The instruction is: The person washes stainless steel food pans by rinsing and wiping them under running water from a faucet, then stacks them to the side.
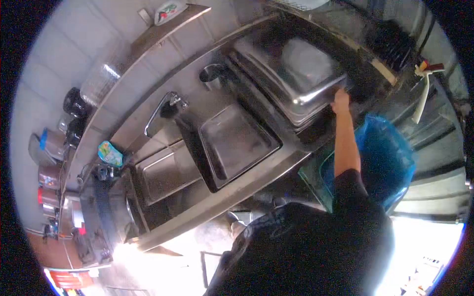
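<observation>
My right hand [340, 101] is at the near right corner of a stack of metal trays [304, 101] on the right side of the steel counter. Its fingers are bent at the top tray's rim. A pale, rounded item [307, 61], possibly a plastic lid or bag, lies in the upper tray. Left of the stack is a sink basin with a metal tray [237, 140] in it. A second tray [170, 172] lies farther left. My left hand does not show.
A faucet [160, 111] stands behind the sinks, with a dark metal cup [212, 76] to its right. A bin lined with a blue bag [387, 158] stands beside my right arm. A wall shelf [133, 52] holds containers. A colorful packet [109, 154] lies at the left.
</observation>
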A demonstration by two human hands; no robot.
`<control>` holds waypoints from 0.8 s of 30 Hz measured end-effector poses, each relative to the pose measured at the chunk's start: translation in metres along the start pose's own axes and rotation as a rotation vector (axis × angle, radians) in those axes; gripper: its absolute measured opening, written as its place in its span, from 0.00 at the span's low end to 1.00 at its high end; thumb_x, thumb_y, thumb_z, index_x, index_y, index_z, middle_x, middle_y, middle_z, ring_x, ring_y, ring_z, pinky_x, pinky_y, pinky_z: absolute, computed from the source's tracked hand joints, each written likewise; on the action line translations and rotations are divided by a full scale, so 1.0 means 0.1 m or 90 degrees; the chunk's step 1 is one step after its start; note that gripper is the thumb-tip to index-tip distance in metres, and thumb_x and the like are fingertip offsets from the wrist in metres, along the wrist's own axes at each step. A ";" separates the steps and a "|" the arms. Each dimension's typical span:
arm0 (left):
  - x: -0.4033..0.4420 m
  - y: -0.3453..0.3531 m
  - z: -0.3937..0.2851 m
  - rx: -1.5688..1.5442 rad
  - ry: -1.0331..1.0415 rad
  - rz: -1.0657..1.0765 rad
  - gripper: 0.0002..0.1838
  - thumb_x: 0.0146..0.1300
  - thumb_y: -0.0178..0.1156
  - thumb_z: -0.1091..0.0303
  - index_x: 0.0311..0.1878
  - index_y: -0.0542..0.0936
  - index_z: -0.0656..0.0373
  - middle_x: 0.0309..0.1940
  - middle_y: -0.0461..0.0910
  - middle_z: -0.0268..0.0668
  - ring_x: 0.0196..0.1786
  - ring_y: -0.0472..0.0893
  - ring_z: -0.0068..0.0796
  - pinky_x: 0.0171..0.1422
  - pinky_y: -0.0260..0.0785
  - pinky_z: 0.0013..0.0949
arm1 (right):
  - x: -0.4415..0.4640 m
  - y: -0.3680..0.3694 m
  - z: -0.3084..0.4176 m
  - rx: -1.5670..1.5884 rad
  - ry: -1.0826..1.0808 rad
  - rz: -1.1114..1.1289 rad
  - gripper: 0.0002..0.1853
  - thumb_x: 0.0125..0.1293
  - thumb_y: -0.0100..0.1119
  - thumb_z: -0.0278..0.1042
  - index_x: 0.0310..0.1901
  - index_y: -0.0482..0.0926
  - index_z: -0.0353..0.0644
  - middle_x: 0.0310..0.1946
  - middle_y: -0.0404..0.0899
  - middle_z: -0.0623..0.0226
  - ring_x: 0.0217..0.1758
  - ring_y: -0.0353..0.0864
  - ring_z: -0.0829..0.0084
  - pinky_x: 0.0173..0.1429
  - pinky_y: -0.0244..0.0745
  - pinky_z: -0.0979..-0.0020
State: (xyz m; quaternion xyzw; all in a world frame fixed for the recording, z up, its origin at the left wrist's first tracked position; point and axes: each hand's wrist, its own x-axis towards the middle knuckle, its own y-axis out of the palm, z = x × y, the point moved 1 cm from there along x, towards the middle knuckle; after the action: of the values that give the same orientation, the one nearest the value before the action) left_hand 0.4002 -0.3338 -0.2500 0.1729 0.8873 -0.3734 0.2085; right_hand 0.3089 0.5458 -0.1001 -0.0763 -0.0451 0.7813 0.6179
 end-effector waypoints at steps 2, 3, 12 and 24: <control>-0.03 0.02 0.25 -0.007 -0.033 0.032 0.13 0.67 0.57 0.61 0.45 0.79 0.62 0.33 0.81 0.40 0.31 0.79 0.26 0.34 0.74 0.30 | 0.15 -0.17 -0.16 -0.357 -0.403 0.028 0.19 0.54 0.67 0.41 0.44 0.76 0.42 0.34 0.79 0.59 0.37 0.79 0.56 0.40 0.77 0.58; -0.02 0.03 0.34 -0.007 -0.041 0.046 0.13 0.67 0.56 0.61 0.45 0.78 0.62 0.33 0.81 0.40 0.32 0.79 0.26 0.34 0.74 0.30 | 0.19 -0.24 -0.18 -0.522 -0.617 0.018 0.18 0.55 0.67 0.41 0.44 0.76 0.43 0.33 0.78 0.60 0.36 0.79 0.57 0.39 0.77 0.58; 0.77 -0.07 0.65 -0.123 0.026 0.116 0.13 0.68 0.55 0.62 0.49 0.76 0.62 0.34 0.80 0.38 0.35 0.80 0.27 0.33 0.76 0.30 | 0.10 -0.76 0.98 -0.476 0.072 0.374 0.15 0.51 0.64 0.43 0.35 0.77 0.42 0.28 0.79 0.61 0.30 0.79 0.62 0.34 0.75 0.63; 0.73 0.02 0.04 -0.383 -0.142 -0.009 0.12 0.68 0.55 0.65 0.47 0.77 0.64 0.38 0.81 0.42 0.39 0.82 0.32 0.39 0.79 0.34 | -3.22 1.42 0.98 -0.382 -0.297 0.775 0.14 0.65 0.60 0.43 0.44 0.79 0.42 0.41 0.82 0.55 0.46 0.82 0.57 0.51 0.76 0.62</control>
State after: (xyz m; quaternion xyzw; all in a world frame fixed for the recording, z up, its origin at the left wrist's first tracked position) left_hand 0.3401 -0.3247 -0.2902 0.0552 0.9309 -0.1123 0.3433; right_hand 0.2277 0.2023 -0.0071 -0.0854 -0.3385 0.9371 -0.0007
